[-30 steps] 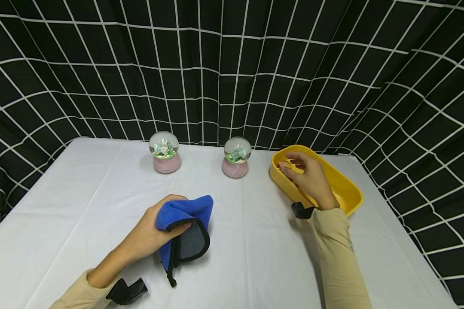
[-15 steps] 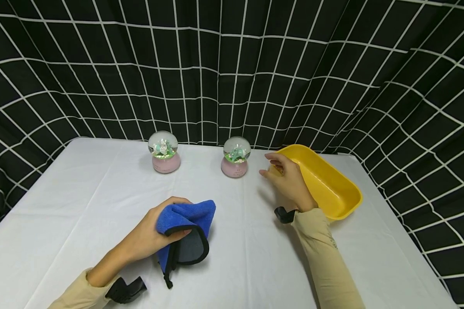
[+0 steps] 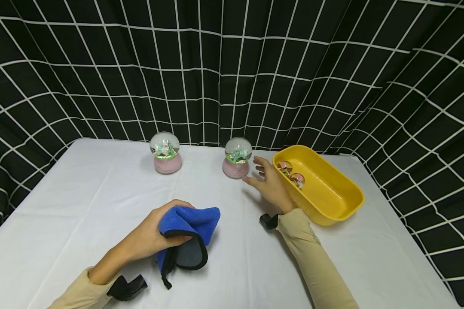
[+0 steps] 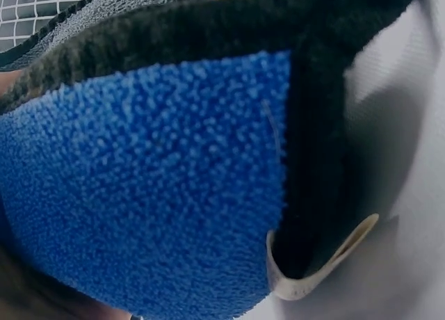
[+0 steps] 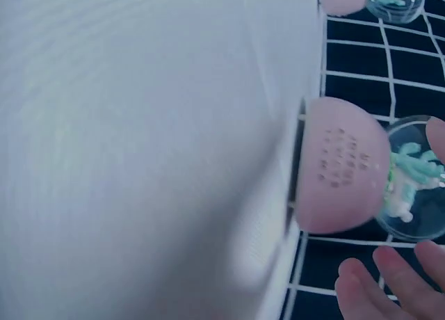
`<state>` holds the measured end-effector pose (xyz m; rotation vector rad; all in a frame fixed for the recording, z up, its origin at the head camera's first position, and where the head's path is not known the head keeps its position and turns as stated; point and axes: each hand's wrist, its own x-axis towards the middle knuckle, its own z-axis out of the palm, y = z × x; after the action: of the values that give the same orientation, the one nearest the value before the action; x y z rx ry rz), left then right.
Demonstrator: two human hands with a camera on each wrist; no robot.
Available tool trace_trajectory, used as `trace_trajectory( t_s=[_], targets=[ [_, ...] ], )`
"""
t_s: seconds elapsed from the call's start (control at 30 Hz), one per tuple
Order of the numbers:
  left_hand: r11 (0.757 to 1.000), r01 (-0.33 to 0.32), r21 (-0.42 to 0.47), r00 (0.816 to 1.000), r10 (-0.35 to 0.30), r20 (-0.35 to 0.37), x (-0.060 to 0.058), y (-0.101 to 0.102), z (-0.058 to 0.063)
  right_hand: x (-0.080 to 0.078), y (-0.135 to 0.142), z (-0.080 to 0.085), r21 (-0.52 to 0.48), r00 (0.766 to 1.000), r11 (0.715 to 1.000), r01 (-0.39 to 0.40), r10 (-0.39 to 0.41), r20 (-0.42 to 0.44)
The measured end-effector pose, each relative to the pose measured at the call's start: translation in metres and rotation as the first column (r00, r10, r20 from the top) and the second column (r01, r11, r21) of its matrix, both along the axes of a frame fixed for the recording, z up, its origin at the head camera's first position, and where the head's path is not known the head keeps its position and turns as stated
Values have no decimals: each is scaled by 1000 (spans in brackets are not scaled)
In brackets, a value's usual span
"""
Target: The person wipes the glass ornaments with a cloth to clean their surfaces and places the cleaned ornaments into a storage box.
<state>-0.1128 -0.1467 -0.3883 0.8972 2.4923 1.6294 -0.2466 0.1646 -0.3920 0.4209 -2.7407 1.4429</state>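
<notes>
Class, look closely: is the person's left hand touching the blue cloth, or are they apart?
Touching. The head view shows it: the left hand grips the blue cloth, which is bunched between its thumb and fingers.

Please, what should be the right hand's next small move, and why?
The right hand should probably curl round the nearer standing snow globe: its spread thumb and fingers are beside it, holding nothing, while the left hand grips the blue cloth.

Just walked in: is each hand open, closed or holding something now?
Left hand: closed, holding a blue and grey fuzzy cloth, black-edged.
Right hand: open, holding nothing, near a round clear snow globe with pink base.
</notes>
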Motion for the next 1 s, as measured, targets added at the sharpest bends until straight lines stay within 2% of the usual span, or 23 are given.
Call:
trace_trajectory(
  t_s=[0.23,0.43,0.57,0.73,1.0],
  targets=[
    [999,28,-29,999,-27,38,0,-3,1,-14,-12,-7,-78,999,997,14,-12,31],
    [994,28,-103,999,-24,36,0,-3,3,-29,-23,-2,-86,998,994,67,-65,25],
    [994,46,-99,998,-42,40,0,-1,2,-37,-25,3,-105,999,993,45,-44,7],
    [994,54,-92,998,-52,31,0,0,2,-38,-24,7,-95,1000,995,10,-9,8],
    [996,65,-64,997,-62,50,-1,-2,1,-25,-19,11,-50,998,999,-16,19,65]
  ],
)
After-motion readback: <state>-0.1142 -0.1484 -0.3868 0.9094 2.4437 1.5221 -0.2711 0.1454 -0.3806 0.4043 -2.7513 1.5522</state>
